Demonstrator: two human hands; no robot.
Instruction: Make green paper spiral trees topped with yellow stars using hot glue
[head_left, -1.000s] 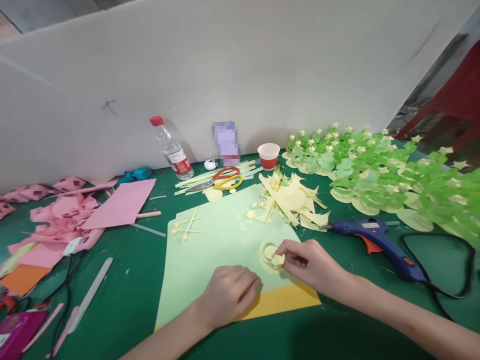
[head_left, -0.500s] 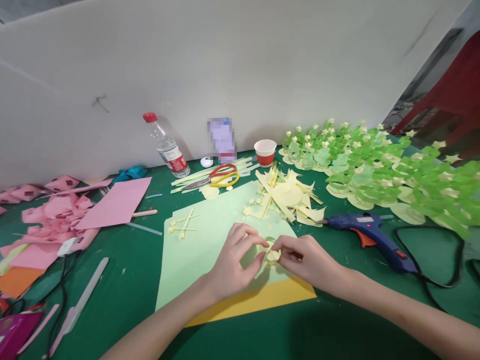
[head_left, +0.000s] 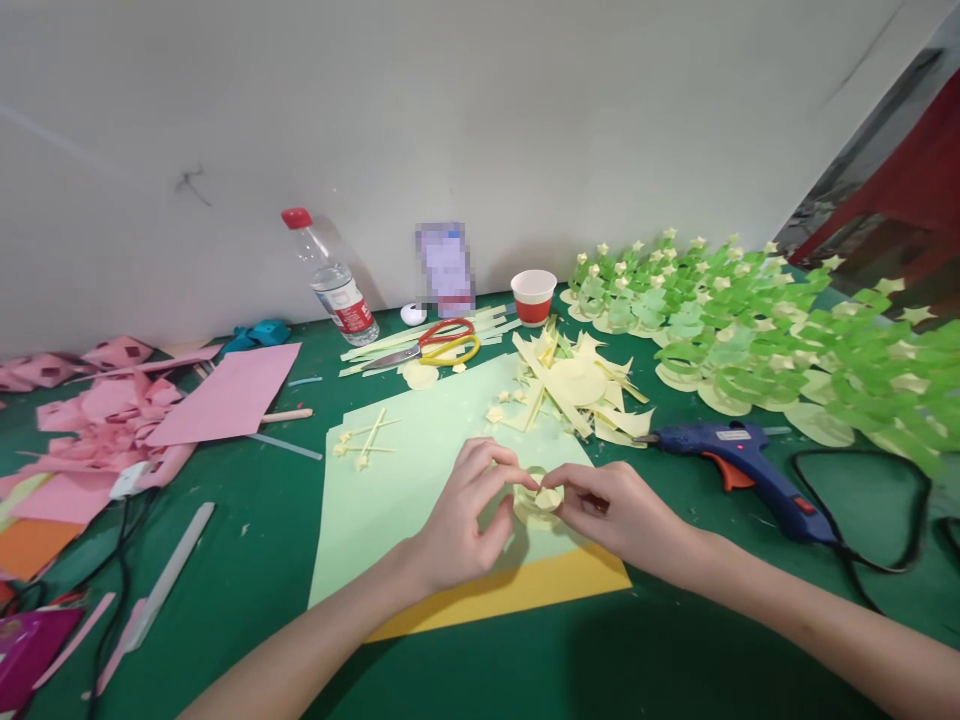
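Evidently the scraps [head_left: 577, 385] crowded the spot just above the hands, the glue gun [head_left: 720, 440] lay right of centre with its nozzle near them, and paper plants [head_left: 750, 345] filled the upper right. The disc [head_left: 531, 516] sat right of centre on the green sheet [head_left: 420, 480], between the left hand [head_left: 461, 515], thumb and forefinger spread apart, and the right hand [head_left: 626, 505], curled close; its grip could not be told. Below the yellow sheet's [head_left: 510, 600] edge, the table [head_left: 480, 675] stretched along bottom centre.
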